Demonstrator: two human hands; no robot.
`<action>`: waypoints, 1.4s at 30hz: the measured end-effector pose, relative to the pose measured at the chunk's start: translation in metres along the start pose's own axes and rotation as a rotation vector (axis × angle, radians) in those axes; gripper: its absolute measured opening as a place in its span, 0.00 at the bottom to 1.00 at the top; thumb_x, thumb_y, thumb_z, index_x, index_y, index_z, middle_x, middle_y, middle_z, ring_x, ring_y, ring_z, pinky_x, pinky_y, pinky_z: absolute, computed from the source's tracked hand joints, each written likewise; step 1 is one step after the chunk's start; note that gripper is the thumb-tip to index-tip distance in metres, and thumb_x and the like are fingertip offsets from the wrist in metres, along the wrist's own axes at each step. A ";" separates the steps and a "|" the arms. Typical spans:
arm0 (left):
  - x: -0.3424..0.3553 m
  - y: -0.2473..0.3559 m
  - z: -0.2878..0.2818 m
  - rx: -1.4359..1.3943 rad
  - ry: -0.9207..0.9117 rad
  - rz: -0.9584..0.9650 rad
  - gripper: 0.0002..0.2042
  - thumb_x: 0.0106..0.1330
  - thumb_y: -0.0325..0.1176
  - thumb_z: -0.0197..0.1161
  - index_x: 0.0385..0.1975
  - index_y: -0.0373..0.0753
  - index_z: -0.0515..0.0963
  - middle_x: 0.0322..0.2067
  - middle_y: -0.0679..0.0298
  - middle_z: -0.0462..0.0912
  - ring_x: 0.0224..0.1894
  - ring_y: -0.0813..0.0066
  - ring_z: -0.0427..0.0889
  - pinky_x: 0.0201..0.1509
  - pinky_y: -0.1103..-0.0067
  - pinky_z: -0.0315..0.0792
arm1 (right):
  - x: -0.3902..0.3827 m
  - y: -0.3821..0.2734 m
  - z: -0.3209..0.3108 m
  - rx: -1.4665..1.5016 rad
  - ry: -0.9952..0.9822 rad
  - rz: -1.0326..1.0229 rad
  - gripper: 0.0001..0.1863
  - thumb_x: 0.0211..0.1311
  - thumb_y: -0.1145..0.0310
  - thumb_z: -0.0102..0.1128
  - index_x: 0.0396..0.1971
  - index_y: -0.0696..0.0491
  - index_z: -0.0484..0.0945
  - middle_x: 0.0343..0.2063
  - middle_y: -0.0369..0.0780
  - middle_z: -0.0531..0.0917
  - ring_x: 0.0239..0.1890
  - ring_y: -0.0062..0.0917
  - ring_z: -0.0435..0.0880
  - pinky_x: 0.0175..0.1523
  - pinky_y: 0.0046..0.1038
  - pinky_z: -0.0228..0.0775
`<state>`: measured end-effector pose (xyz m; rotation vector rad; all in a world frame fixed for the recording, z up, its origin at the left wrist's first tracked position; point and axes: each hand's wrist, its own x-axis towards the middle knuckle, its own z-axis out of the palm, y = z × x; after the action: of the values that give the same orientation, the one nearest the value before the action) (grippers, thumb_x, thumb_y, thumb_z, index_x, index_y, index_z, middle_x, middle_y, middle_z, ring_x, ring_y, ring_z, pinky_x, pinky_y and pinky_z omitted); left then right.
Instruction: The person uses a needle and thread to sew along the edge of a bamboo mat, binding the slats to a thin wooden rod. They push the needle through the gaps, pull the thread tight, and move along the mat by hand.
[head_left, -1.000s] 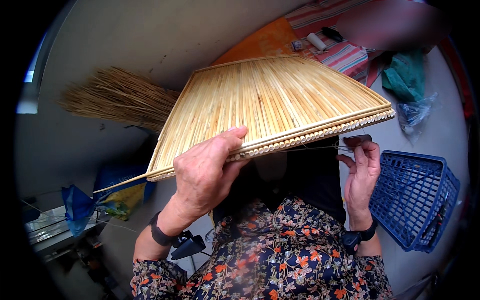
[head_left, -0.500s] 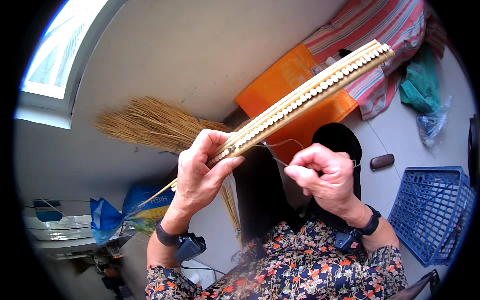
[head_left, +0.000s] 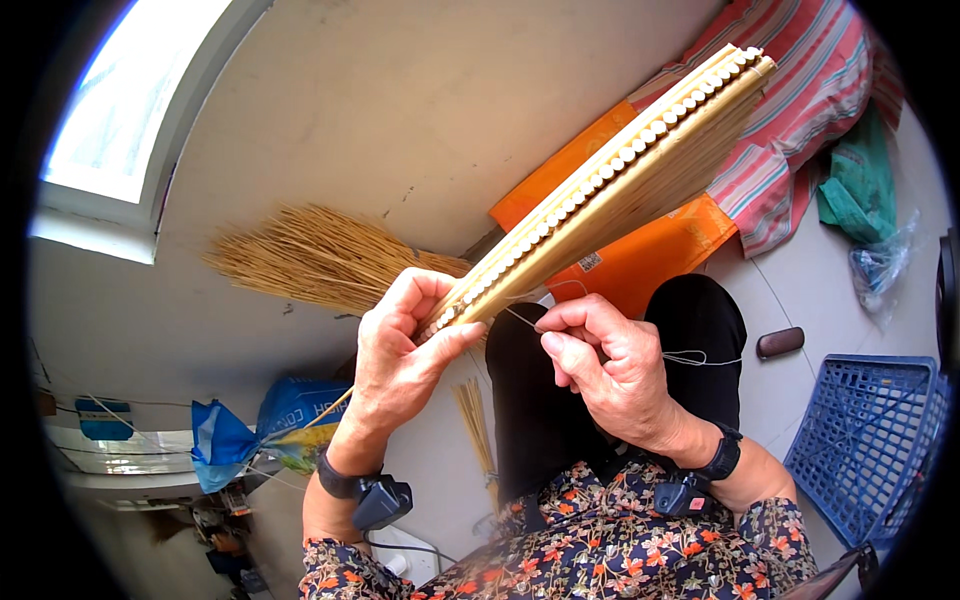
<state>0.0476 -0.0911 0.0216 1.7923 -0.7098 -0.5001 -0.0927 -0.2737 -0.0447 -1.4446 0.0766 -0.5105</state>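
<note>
A flat mat of pale straw-coloured stalks (head_left: 640, 190) slants from the centre up to the right, held in the air edge toward me. The round cut ends of its stalks make a row along that edge. My left hand (head_left: 395, 350) is closed on the lower left end, thumb on the near side and fingers behind. Below the mat, my right hand (head_left: 615, 375) pinches a thin white thread (head_left: 520, 317) that runs up to the mat beside my left thumb. A loop of it trails behind the right hand. Whether a needle is there, I cannot tell.
A bundle of dry stalks (head_left: 330, 255) leans at the wall. Behind the mat are an orange bag (head_left: 690, 235) and striped cloth (head_left: 800, 110). To the right are a dark oblong case (head_left: 780, 343) and a blue plastic basket (head_left: 865, 440). A blue bag (head_left: 290, 410) is at left.
The mat has tilted so that more of its flat underside shows. My right hand has moved left, closer to the mat and my left hand, still pinching the thread.
</note>
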 end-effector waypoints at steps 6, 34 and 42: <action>0.000 -0.003 -0.001 0.017 -0.008 -0.017 0.16 0.70 0.24 0.76 0.52 0.32 0.77 0.43 0.64 0.89 0.45 0.86 0.84 0.50 0.85 0.79 | 0.003 0.001 0.001 0.000 -0.007 0.004 0.06 0.76 0.76 0.63 0.47 0.58 0.84 0.27 0.37 0.88 0.26 0.17 0.87 0.33 0.23 0.79; -0.027 -0.011 0.029 0.294 -0.009 0.239 0.18 0.63 0.19 0.78 0.47 0.29 0.76 0.53 0.47 0.90 0.55 0.65 0.92 0.58 0.75 0.86 | -0.023 0.009 -0.013 -0.011 -0.005 0.042 0.06 0.74 0.79 0.64 0.43 0.62 0.88 0.24 0.34 0.87 0.23 0.13 0.84 0.29 0.18 0.77; -0.025 -0.010 0.032 0.281 -0.032 0.240 0.17 0.63 0.16 0.75 0.47 0.28 0.76 0.56 0.46 0.90 0.56 0.62 0.92 0.59 0.74 0.86 | -0.022 0.002 -0.013 -0.023 -0.029 0.093 0.07 0.76 0.77 0.64 0.45 0.61 0.88 0.25 0.34 0.87 0.24 0.14 0.85 0.30 0.19 0.78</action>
<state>0.0107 -0.0944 0.0018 1.9267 -1.0441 -0.2780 -0.1165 -0.2776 -0.0540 -1.4637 0.1259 -0.4140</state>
